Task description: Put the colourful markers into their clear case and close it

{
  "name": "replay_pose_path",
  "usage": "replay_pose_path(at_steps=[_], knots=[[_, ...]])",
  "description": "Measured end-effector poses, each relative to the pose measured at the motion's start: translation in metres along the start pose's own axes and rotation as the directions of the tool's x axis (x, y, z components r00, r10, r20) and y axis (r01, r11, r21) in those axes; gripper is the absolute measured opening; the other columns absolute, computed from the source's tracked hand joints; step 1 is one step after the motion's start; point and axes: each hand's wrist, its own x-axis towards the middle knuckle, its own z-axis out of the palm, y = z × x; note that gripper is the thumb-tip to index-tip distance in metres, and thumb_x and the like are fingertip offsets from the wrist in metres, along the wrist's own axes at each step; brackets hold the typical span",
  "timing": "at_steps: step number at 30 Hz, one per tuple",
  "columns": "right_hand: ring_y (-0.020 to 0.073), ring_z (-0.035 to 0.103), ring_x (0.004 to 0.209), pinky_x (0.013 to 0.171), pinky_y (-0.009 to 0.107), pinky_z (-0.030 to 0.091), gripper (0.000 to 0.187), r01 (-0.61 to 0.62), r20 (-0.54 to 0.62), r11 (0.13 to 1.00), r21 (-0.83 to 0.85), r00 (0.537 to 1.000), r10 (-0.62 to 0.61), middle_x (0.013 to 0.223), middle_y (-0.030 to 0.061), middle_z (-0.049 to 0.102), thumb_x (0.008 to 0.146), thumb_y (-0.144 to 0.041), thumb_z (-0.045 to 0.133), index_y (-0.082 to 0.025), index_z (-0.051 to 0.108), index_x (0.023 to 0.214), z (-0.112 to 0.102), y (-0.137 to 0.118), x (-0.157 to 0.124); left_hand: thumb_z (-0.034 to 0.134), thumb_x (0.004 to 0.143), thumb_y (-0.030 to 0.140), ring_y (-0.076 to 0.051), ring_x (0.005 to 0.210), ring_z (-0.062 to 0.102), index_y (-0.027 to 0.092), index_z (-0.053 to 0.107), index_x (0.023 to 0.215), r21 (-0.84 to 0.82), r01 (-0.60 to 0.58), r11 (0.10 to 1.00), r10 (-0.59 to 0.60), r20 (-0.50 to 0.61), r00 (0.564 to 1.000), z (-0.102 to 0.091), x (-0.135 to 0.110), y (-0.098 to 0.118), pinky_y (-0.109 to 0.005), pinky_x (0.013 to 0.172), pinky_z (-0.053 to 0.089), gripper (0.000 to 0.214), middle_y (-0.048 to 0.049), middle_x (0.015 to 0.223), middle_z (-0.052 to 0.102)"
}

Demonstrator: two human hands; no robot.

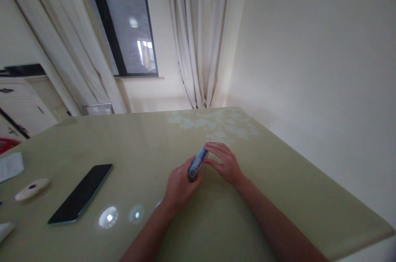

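Observation:
A small, flat blue-and-white pack is held tilted over the table, one narrow side toward me; I cannot make out its print. My left hand is closed around its lower left part, with the thumb on the near right side. At the upper end, my right hand has its fingertips on the pack's top corner and the thumb close to its right side. Part of the pack is hidden behind the left fingers.
A black-screened phone lies on the pale green table, left of my hands. Beyond it are a white oval object and a white paper or cloth. A wall runs along the table's right side.

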Motion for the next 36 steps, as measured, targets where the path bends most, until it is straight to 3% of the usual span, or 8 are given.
replay_pose_path(at_steps=[8,13,19,21,23,27,30,36], knots=[[0.0251,0.066,0.116,0.1,0.044,0.054,0.04,-0.045,-0.133,0.995,0.087,0.989,0.057,0.123,0.0073,0.073,0.09,-0.042,0.072,-0.031,0.07,0.129,0.016,0.004,-0.005,0.061,0.087,0.024,-0.019,0.082,0.074,0.025,0.06,0.135,-0.036,-0.001,0.999,0.002,0.016,1.0,-0.001,0.003,-0.004,-0.026,0.076,0.052,0.048,-0.0021,0.101,0.078],[0.0255,0.063,0.123,0.108,0.045,0.049,0.04,-0.158,-0.095,0.969,0.191,0.979,0.178,0.131,0.0089,0.069,0.094,-0.047,0.067,-0.029,0.07,0.129,0.021,0.004,-0.007,0.064,0.088,0.029,-0.024,0.114,0.067,0.023,0.055,0.139,-0.109,-0.083,0.991,0.087,0.036,0.996,0.002,0.004,-0.011,-0.036,0.1,0.05,0.053,-0.0079,0.129,0.07],[0.0253,0.066,0.116,0.105,0.045,0.049,0.043,-0.425,-0.149,0.858,0.29,0.865,0.479,0.12,0.0102,0.074,0.102,-0.049,0.044,-0.023,0.075,0.115,0.009,0.021,-0.008,0.082,0.075,0.039,-0.034,0.139,0.048,0.023,0.04,0.152,-0.14,-0.13,0.982,0.148,0.13,0.98,0.013,0.003,-0.033,-0.05,0.116,0.038,0.09,-0.0142,0.152,0.05],[0.0264,0.069,0.108,0.098,0.043,0.052,0.045,-0.513,-0.143,0.824,0.238,0.821,0.553,0.113,0.0117,0.076,0.1,-0.052,0.045,-0.021,0.077,0.11,0.004,0.025,-0.007,0.081,0.075,0.038,-0.033,0.135,0.052,0.022,0.038,0.153,-0.157,-0.078,0.984,0.101,0.141,0.985,0.016,0.003,-0.039,-0.049,0.113,0.042,0.091,-0.0154,0.15,0.051],[0.0263,0.068,0.102,0.093,0.04,0.052,0.044,-0.544,-0.114,0.83,0.126,0.823,0.557,0.107,0.0122,0.076,0.099,-0.052,0.046,-0.02,0.076,0.104,0.003,0.021,-0.006,0.08,0.076,0.038,-0.032,0.131,0.056,0.021,0.037,0.153,-0.15,-0.035,0.988,0.058,0.148,0.987,0.019,0.004,-0.044,-0.049,0.11,0.045,0.089,-0.016,0.148,0.053],[0.027,0.062,0.107,0.098,0.04,0.047,0.035,-0.436,0.021,0.863,-0.253,0.89,0.456,0.111,0.0119,0.072,0.093,-0.049,0.059,-0.02,0.073,0.108,0.019,-0.01,-0.002,0.08,0.075,0.036,-0.032,0.133,0.054,0.021,0.043,0.148,-0.076,-0.058,0.995,0.07,0.163,0.984,0.023,0.003,-0.046,-0.049,0.114,0.041,0.083,-0.0159,0.145,0.055],[0.031,0.059,0.113,0.098,0.043,0.046,0.037,-0.339,0.174,0.823,-0.455,0.873,0.456,0.123,0.0129,0.069,0.088,-0.043,0.066,-0.02,0.069,0.118,0.033,-0.028,-0.001,0.075,0.079,0.036,-0.031,0.136,0.051,0.02,0.042,0.148,-0.038,-0.103,0.994,0.108,0.161,0.981,0.025,0.002,-0.047,-0.05,0.115,0.04,0.078,-0.0163,0.146,0.055],[0.0282,0.06,0.119,0.098,0.039,0.044,0.034,-0.422,0.122,0.67,-0.611,0.786,0.606,0.133,0.0119,0.066,0.095,-0.026,0.054,-0.02,0.065,0.127,0.013,0.01,-0.005,0.056,0.093,0.034,-0.027,0.133,0.054,0.016,0.034,0.152,0.023,-0.112,0.993,0.108,0.132,0.985,0.026,0.0,-0.05,-0.048,0.114,0.041,0.066,-0.0177,0.145,0.053]])
